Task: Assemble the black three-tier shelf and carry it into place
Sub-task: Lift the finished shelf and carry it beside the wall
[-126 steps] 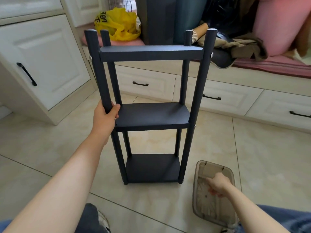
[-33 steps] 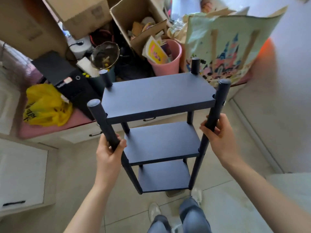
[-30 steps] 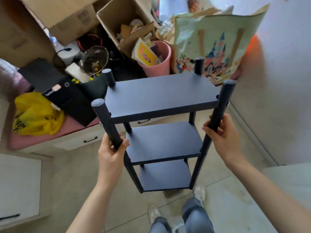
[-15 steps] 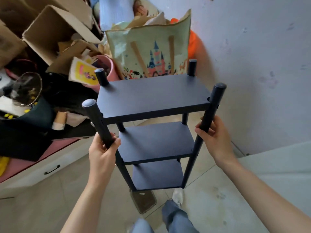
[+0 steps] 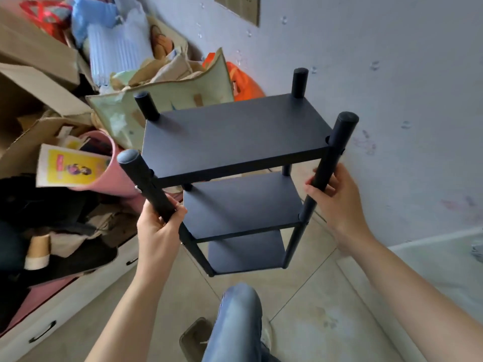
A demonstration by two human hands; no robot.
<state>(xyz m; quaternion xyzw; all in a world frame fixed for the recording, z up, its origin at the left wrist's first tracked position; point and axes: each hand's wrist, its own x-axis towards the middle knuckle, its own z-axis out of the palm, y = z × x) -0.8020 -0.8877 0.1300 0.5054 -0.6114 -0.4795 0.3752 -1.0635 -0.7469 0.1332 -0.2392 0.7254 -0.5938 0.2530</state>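
The black three-tier shelf (image 5: 235, 134) is fully put together, with three boards on four round posts, and hangs in the air in front of me, its top tilted slightly away. My left hand (image 5: 159, 228) grips the near left post just under the top board. My right hand (image 5: 337, 202) grips the near right post at about the same height. The shelf's feet are off the tiled floor, above my raised knee in blue jeans (image 5: 240, 309).
A pale wall (image 5: 392, 74) stands close behind and right of the shelf. To the left lies a heap of cardboard boxes (image 5: 34, 74), a printed tote bag (image 5: 162, 100), a pink bin (image 5: 115, 173) and clothes on a white drawer bench (image 5: 65, 304). A clear plastic tub (image 5: 193, 340) sits on the floor by my foot.
I took the right hand out of the tub, gripped the right post, lifted the shelf off the floor and turned right with it toward the wall corner.
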